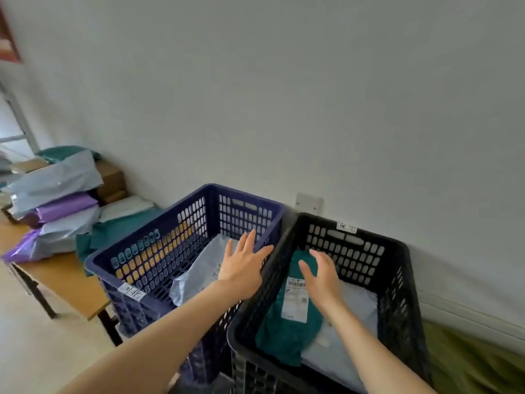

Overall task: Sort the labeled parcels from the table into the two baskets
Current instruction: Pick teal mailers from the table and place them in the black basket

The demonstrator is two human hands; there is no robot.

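While both hands hover over the baskets, we record that neither holds anything. The left hand (244, 268) is spread flat above the right rim of the blue basket (147, 224). The right hand (321, 275) hangs with loosely bent fingers just over the green parcel (287, 331) in the black basket (383, 239); whether it touches the parcel we cannot tell.

The parcels are soft poly mailers, and we judge them light, limp and somewhat slippery. They would sag if taken by one corner, so a flat grasp along an edge or under the middle suits best. Whether the contents are fragile is hidden.

The blue basket holds one pale grey parcel (199, 274), lying aslant. The black basket holds the green parcel, shipping label (295, 301) upward, lying over a whitish parcel (358, 308). Each basket bears a small handwritten tag, unreadable to us.

The unsorted parcels (56, 206) lie stacked on the wooden table (71, 280) at left, grey, purple and green, with cardboard boxes (110, 177) behind.
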